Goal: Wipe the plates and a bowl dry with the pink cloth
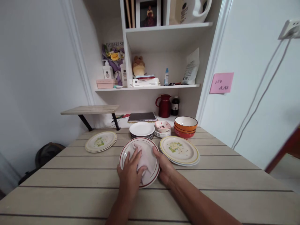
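Note:
A white plate (152, 167) with a dark red rim is held tilted up towards me above the front middle of the table. My right hand (166, 167) grips its right edge, the thumb over the rim and the fingers behind. On the plate's face lies a crumpled pale pink cloth (145, 158). My left hand (131, 168) presses this cloth against the plate, fingers spread over it and partly covering it. Just right of the plate is a stack of yellow-rimmed plates (179, 149) with a green floral print. More floral plates (100, 141) lie stacked at the left.
Behind the held plate stand a stack with a white plate (142, 128) on top, small dishes with a pink bowl (162, 126), and stacked orange and red bowls (185, 126). A small raised shelf (91, 109) is at back left. A red jug (164, 106) stands behind.

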Motion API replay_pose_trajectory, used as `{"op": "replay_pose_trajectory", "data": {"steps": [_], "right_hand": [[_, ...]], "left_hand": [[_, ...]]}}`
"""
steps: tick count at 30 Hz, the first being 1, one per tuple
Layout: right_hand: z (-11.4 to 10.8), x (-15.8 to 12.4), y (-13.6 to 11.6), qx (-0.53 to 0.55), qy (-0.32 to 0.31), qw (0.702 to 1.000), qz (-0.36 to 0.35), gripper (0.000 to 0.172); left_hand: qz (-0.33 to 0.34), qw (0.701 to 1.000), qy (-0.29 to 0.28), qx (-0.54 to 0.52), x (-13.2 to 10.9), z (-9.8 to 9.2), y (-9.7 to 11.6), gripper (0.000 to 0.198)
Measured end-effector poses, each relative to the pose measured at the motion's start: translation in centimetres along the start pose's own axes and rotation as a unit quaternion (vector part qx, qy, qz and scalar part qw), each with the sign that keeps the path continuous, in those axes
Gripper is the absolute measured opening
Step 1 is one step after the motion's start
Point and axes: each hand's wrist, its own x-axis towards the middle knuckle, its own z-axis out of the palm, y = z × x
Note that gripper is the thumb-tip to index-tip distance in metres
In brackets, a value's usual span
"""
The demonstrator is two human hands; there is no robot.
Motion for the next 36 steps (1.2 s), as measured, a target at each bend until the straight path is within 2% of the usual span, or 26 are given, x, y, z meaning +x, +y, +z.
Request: {"op": "replay_pose_trajectory", "data": {"steps": [3,9,12,15,18,21,23,25,27,30,33,36], "right_hand": [[-0.1,0.1,0.0,-0.002,0.010,1.000,0.006,0.044],[0.0,-0.1,0.2,-0.011,-0.004,0.999,0.049,0.047],[0.2,-0.2,0.2,-0.003,-0.005,0.998,0.064,0.052],[0.3,-0.2,-0.1,0.005,-0.008,0.998,0.064,0.054],[0.4,-0.1,-0.4,0.010,-0.009,0.998,0.055,0.052],[0.6,-0.2,-0.4,-0.002,0.018,0.999,0.050,0.047],[0.8,-0.5,-0.1,-0.020,0.020,0.998,0.057,0.047],[1.0,-0.9,0.3,-0.037,-0.004,0.996,0.080,0.049],[1.3,-1.3,0.8,-0.044,-0.051,0.992,0.107,0.052],[1.5,-1.9,1.4,-0.037,-0.106,0.987,0.114,0.050],[1.5,-1.8,1.6,-0.028,-0.078,0.992,0.098,0.046],[1.2,-1.2,1.4,0.001,-0.027,0.995,0.095,0.046]], "left_hand": [[0.005,1.000,0.024,0.004,-0.3,0.1,0.6,0.058],[0.086,0.994,0.056,0.048,-1.0,0.4,2.2,0.063],[0.108,0.991,0.057,0.055,-1.8,0.8,1.9,0.064],[0.146,0.985,0.050,0.070,-3.4,1.2,-0.1,0.062],[0.131,0.980,0.103,0.111,-5.0,1.0,-3.7,0.059],[0.085,0.970,0.169,0.152,-5.2,-0.5,-7.1,0.059],[0.066,0.964,0.192,0.169,-4.6,-1.8,-8.1,0.058],[0.054,0.961,0.209,0.174,-3.6,-2.8,-7.6,0.054],[0.053,0.959,0.223,0.165,-2.5,-3.2,-5.9,0.055],[0.087,0.966,0.212,0.119,-1.1,-2.4,-2.8,0.056],[0.153,0.969,0.181,0.074,-0.7,-0.3,-0.8,0.056],[0.192,0.965,0.164,0.073,-1.6,1.8,-1.0,0.059]]}}
